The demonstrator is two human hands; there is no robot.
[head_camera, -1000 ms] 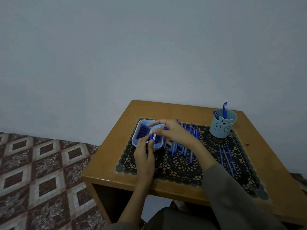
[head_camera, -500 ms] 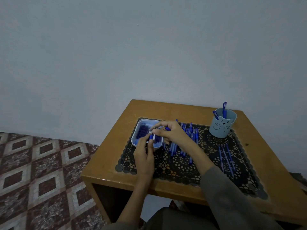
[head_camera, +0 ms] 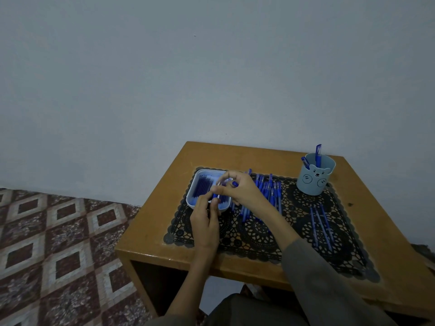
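Head view: left hand (head_camera: 204,222) and right hand (head_camera: 242,188) both pinch one thin blue pen (head_camera: 215,196) over the tray (head_camera: 208,171); probably light, stiff and slippery, so better hold it mid-barrel.

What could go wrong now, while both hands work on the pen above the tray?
The pen, pinched between left hand and right hand, may slip into the tray. The right forearm passes by the loose pens and might roll them across the mat.
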